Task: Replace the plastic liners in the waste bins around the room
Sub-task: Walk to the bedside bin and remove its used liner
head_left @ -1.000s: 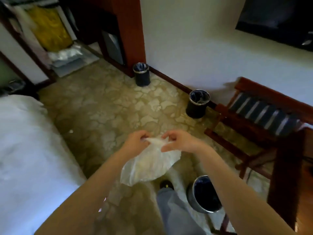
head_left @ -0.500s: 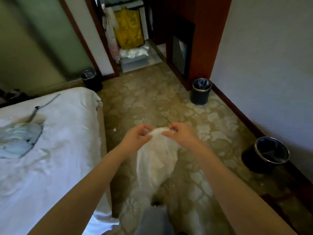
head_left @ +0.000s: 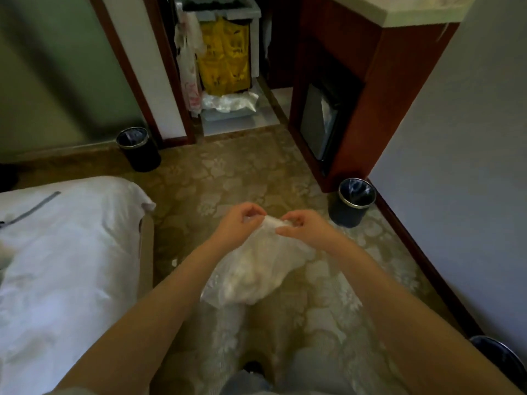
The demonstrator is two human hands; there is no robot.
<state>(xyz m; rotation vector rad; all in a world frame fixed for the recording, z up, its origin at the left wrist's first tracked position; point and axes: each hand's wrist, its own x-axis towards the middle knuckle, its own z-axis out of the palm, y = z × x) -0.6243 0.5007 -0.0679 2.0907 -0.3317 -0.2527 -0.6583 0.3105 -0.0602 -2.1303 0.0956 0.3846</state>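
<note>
The left hand (head_left: 239, 220) and right hand (head_left: 306, 227) are each pinching, fingers curled, the gathered top of one thin, crinkled, translucent white plastic liner (head_left: 256, 269), which is hanging puffed at centre over floral carpet (head_left: 228, 178). Three round dark metal-rimmed bins are standing: doorway bin (head_left: 139, 151) at 10 o'clock, wall bin (head_left: 353, 203) at 2, cropped bin (head_left: 503, 360) at 4.

Thin crinkled plastic liner (head_left: 256, 269); glossy metal-rimmed bin (head_left: 355, 202); patterned carpet (head_left: 228, 172).
</note>
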